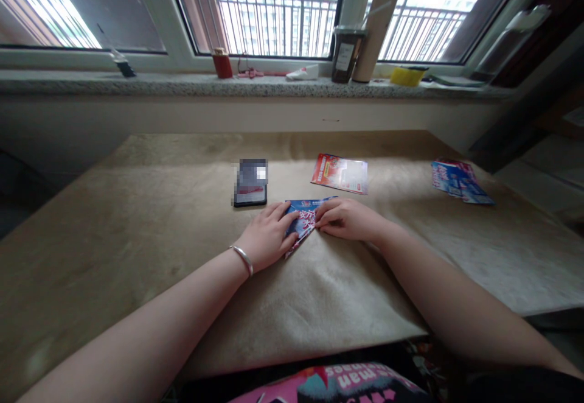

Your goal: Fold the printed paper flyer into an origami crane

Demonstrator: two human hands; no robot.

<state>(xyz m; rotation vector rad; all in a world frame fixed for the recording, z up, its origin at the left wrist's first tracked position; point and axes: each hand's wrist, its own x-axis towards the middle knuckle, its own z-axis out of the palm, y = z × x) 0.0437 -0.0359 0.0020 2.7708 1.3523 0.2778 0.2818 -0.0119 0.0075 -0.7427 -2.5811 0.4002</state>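
A blue printed leaflet [305, 220] with pink and white lettering lies on the table in front of me, folded along a slanting lower right edge. Flat on its left side rests my left hand [270, 235], fingers spread, a silver bangle on the wrist. My right hand [344, 219] pinches the leaflet's right side near the slanting fold, thumb and fingers together. Just beyond my left hand lies a dark phone-like device [252, 182], its surface blurred out. A red and white leaflet [342, 173] lies flat beyond my right hand.
Several blue leaflets [460, 181] are piled at the table's right. The brown table cover [150, 220] drapes over the near edge. On the window sill [173, 84] stand a red container [222, 63], a dark jar [345, 55], a tall tan cylinder [379, 22] and a yellow roll [407, 75].
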